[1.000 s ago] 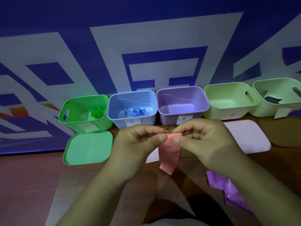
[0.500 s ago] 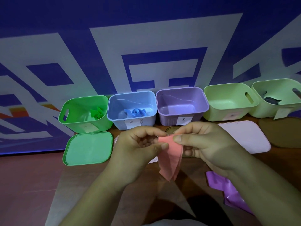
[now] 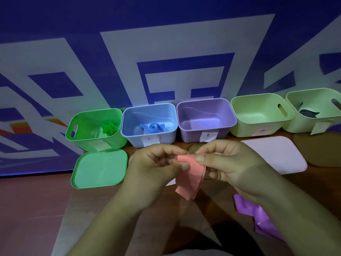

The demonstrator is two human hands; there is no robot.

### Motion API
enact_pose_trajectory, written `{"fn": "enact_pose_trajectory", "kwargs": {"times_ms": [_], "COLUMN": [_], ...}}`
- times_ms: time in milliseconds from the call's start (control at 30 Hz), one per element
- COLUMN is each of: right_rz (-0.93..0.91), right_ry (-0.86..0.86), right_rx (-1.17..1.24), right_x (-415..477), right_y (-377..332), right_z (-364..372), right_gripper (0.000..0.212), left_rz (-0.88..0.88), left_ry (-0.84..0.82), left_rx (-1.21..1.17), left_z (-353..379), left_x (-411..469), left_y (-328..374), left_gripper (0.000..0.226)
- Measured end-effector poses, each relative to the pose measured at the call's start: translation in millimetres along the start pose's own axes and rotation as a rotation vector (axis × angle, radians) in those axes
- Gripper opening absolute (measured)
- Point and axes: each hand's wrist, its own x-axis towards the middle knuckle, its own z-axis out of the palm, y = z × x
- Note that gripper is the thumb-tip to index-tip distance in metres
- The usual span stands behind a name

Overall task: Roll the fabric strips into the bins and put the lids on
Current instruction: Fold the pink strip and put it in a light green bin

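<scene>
Evidently both hands pinched the pink strip (image 3: 190,174) by its top edge above the table, left hand (image 3: 156,167) and right hand (image 3: 227,163) curled close together (probably to start a tight roll), its tail hanging free.

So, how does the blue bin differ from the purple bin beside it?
Colour: the blue bin is light blue, the purple bin lilac. Contents: the blue bin holds a rolled blue strip; the purple bin holds nothing. Both stand upright, without lids, and have a similar shape.

Pink strip (image 3: 191,174) dangling, purple bin (image 3: 190,134) empty, unlidded
</scene>
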Motion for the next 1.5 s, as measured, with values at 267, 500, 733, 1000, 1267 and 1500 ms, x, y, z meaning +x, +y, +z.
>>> {"fn": "enact_pose_trajectory", "kwargs": {"times_ms": [267, 500, 733, 1000, 1267, 1500], "right_rz": [-0.276, -0.289, -0.256, -0.162, -0.154, -0.334], "right_ry": [0.005, 0.089, 0.071, 0.066, 0.032, -0.002], "right_rx": [-0.169, -0.193, -0.084, 0.036, -0.026, -0.021], "right_x": [-6, -1, 0, -1, 1, -4], "right_y": [6, 12, 11, 10, 9, 8], "right_z": [1, 0, -1, 5, 4, 7], "right_gripper": [0.032, 0.023, 0.020, 0.008, 0.015, 0.024], "left_rz": [-0.085, -0.055, 0.025, 0.088, 0.103, 0.059], "left_ry": [0.010, -0.008, -0.046, -0.047, 0.000, 0.049], "left_rx": [-0.078, -0.089, -0.086, -0.054, -0.036, -0.121], "left_z": [0, 1, 1, -1, -1, 1], "left_x": [1, 0, -3, -3, -3, -4], "left_y": [-3, -6, -6, -10, -5, 3], "left_gripper": [0.022, 0.029, 0.030, 0.032, 0.026, 0.022]}}
